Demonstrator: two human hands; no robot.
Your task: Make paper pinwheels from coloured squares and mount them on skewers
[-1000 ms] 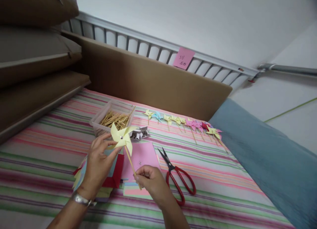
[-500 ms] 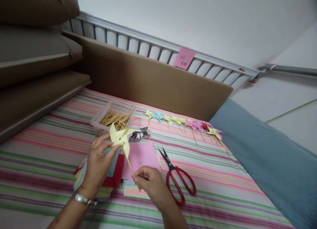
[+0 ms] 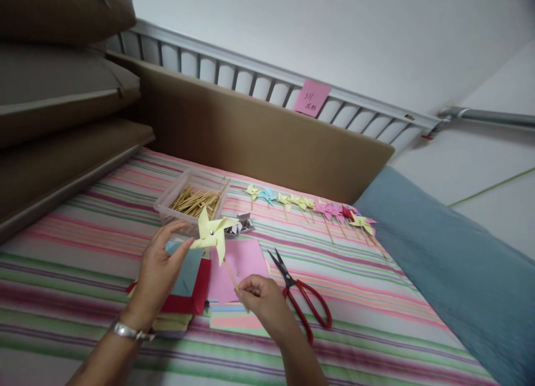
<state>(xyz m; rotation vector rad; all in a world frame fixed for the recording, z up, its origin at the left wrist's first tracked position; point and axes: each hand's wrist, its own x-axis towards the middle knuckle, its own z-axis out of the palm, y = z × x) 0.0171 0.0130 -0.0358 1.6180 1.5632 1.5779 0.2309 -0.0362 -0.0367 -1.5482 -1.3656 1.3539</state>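
Observation:
A pale yellow paper pinwheel with a metal pin at its centre stands on a thin wooden stick. My right hand pinches the lower part of that stick. To the left of the pinwheel is my left hand, thumb and fingers apart. Its thumb tip is close to one blade; whether they touch I cannot tell. Below the pinwheel lies a pink paper sheet. Red-handled scissors lie right of my right hand, blades slightly apart. Blue and red paper lies partly behind my left hand.
A clear plastic box of wooden sticks stands behind my hands, beside a small box of metal pins. Several finished pinwheels lie in a row at the back. A brown board rises behind the striped cloth.
The pinwheel has shifted right with my right hand, and its blades have turned. My left hand has come off the blades, its fingers now apart.

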